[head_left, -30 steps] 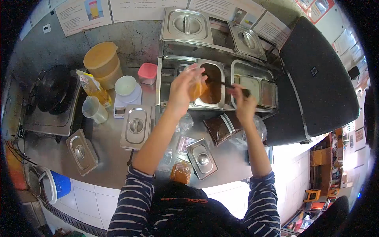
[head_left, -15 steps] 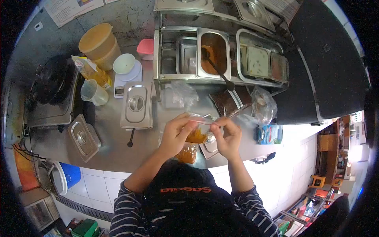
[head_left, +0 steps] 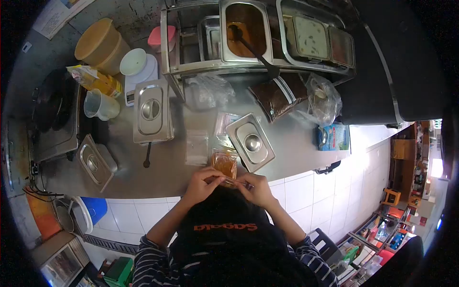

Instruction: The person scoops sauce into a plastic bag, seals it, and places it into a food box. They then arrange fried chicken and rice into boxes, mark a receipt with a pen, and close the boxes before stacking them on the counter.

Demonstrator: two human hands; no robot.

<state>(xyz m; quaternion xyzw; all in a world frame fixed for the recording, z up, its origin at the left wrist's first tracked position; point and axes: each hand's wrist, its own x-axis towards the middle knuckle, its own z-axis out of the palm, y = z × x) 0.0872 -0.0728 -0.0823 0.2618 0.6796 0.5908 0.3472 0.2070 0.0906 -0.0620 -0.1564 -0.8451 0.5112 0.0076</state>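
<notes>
Low in front of my apron, my left hand (head_left: 204,185) and my right hand (head_left: 256,190) are close together, thumbs and fingers pinched along the top edge of a clear plastic bag (head_left: 230,180). Most of that bag is hidden by my hands and body. Just beyond my fingers a filled bag of orange-brown sauce (head_left: 224,164) lies on the steel counter (head_left: 191,115). Flat clear bags (head_left: 196,146) rest to its left. On its right is a steel lid (head_left: 252,142) with a round knob.
Stacked steel lids (head_left: 152,110) and a dark spoon (head_left: 147,158) lie left of centre. At the back, a steel pan (head_left: 246,33) holds sauce and a ladle. A dark packet (head_left: 277,98) and a blue box (head_left: 333,137) are on the right, a hot plate (head_left: 55,134) far left.
Both hands have come down and toward my body with the bag, which was held up over the counter. The view has tipped, so the steel lid and flat bags now show fully.
</notes>
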